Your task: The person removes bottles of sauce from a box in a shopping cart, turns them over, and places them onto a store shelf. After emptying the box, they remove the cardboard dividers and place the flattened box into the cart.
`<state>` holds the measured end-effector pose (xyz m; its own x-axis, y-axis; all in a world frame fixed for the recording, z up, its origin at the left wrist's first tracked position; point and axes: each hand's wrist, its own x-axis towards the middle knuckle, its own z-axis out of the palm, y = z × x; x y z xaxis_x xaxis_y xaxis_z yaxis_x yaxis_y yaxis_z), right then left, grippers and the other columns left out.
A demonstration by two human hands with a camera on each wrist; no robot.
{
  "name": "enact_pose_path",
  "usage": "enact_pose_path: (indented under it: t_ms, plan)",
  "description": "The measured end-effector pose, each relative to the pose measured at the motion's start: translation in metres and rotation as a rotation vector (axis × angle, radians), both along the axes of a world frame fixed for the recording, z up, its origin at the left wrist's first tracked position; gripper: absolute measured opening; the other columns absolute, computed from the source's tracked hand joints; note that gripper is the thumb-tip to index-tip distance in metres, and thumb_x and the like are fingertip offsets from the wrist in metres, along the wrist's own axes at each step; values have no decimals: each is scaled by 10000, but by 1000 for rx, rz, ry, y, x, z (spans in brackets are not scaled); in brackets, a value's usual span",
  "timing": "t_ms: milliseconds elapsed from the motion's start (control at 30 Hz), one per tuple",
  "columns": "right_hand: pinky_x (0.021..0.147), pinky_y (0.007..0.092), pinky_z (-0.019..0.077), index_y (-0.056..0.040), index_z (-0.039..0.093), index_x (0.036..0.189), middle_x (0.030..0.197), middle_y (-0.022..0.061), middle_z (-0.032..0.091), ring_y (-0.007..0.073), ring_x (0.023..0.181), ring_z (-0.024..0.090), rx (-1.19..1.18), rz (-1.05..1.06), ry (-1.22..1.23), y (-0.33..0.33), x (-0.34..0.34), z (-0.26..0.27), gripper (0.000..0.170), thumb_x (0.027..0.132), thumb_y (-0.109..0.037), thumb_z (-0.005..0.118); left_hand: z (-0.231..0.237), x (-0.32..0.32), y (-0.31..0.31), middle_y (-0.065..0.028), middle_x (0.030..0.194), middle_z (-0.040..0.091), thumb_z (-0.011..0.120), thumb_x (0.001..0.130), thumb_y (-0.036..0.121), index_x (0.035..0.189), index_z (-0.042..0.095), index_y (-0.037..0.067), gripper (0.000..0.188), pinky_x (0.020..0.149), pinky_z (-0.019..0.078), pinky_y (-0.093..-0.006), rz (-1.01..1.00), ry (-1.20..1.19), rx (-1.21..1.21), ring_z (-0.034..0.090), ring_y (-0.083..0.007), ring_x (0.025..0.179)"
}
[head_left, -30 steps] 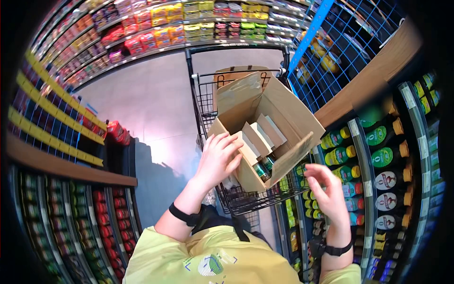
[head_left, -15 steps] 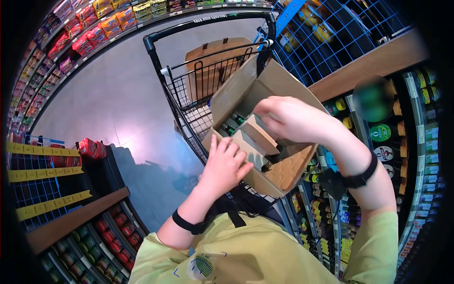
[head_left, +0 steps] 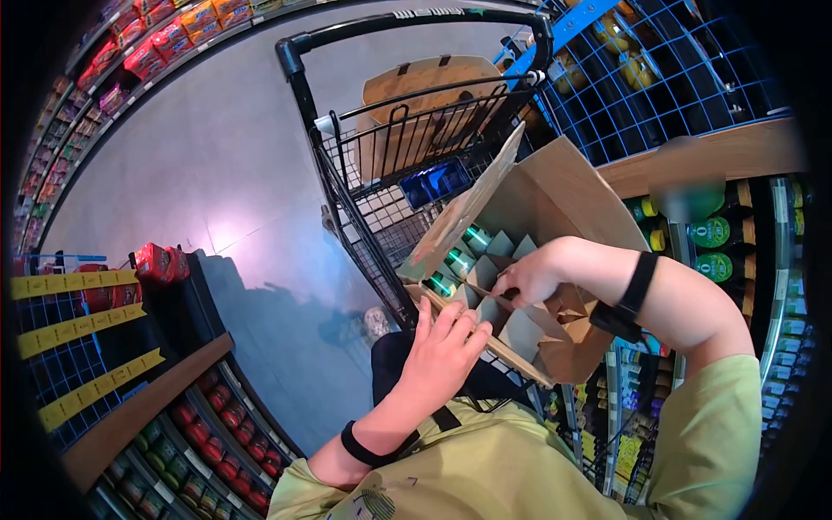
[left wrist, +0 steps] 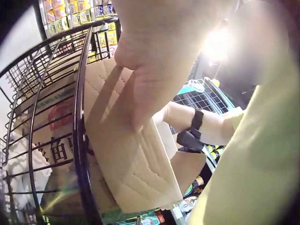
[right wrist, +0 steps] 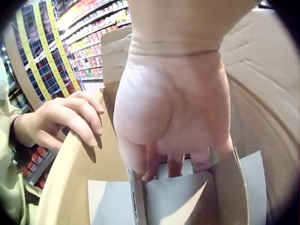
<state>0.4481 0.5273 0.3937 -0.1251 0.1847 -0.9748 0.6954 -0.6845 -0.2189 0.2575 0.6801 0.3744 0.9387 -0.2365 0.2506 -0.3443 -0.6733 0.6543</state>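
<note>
Shirt [head_left: 485,455]: yellow-green, nearest; sleeve blocks lower R part of L-wrist view.
L hand [head_left: 442,348]: on near edge of cdbd box [head_left: 585,186]; fingers bent over rim, thumb down outer face, so rim's held narrow btw them.
R hand [head_left: 539,270]: down inside box, about mid; fingertips dip below divider tops, partly hidden; can't tell if they pinch card, a bottle or nothing.
Box position: near end of cart [head_left: 292,61], toward R edge; top open, L flap up & tilted.
Dividers [head_left: 530,334]: pale & brown card, split box into cells; tops uneven, some slanting near box's near R corner.
Bottles [head_left: 457,260]: 3 green tops visible in cells along box's L edge, just beside flap; bodies hidden, contents of cells under R hand hard to make out.
Printed panel [left wrist: 65,151]: brown, dark characters + red mark, cut up by cart wires; can't tell if same box.
Blue item [head_left: 435,184]: flat, dark, in cart beyond box; partly covered by wires, details unclear.
Brown board [head_left: 438,82]: at cart's far edge, partly behind wires.
R shelf bottles [head_left: 712,232]: green labels, rows cut off by dark view rim; one blurred.
L shelf tins [head_left: 217,398]: red, in rows, lower ones cut off.
Blue rack [head_left: 568,30]: wire mesh, yellowish goods behind, unclear.
Far packets [head_left: 204,17]: red/orange, cut off at top.
</note>
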Motion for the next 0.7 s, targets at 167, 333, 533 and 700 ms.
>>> enact_pose_path:
  t_ms: [167, 333, 533, 700]
  plan:
    - [1045, 422, 358, -186, 439, 1397, 1396, 136, 454, 314, 1284, 428, -46, -29, -3, 8, -1, -3, 532, 892, -332, 517, 0, 4, -4, -59, 1086, 546, 731, 729, 156, 1066, 620, 125, 356, 1020, 299, -640, -12, 16, -2, 464, -272, 1140]
    - [933, 441, 425, -95, 659, 1136, 1189, 157, 607, 312, 1100, 561, -166, 198, -4, 66, 17, -30, 421, 866, -386, 517, 0, 5, -5, -59, 1092, 545, 735, 724, 156, 1064, 621, 130, 359, 1006, 300, -664, -42, 40, 17, 457, -276, 1139]
    - [858, 401, 470, -75, 670, 1094, 1083, 130, 649, 259, 1005, 604, 5, 239, -117, 101, 16, -56, 354, 789, -251, 627, -2, 4, -5, -59, 1109, 548, 736, 721, 159, 1072, 621, 136, 370, 1003, 304, -671, -36, 46, 16, 455, -277, 1136]
    - [858, 399, 470, -71, 665, 1101, 1083, 134, 649, 263, 1005, 605, 41, 198, -130, 94, 12, -73, 360, 788, -246, 633, -4, 1, -4, -51, 1103, 553, 729, 724, 155, 1071, 620, 140, 363, 999, 321, -637, -8, 33, -10, 467, -270, 1133]
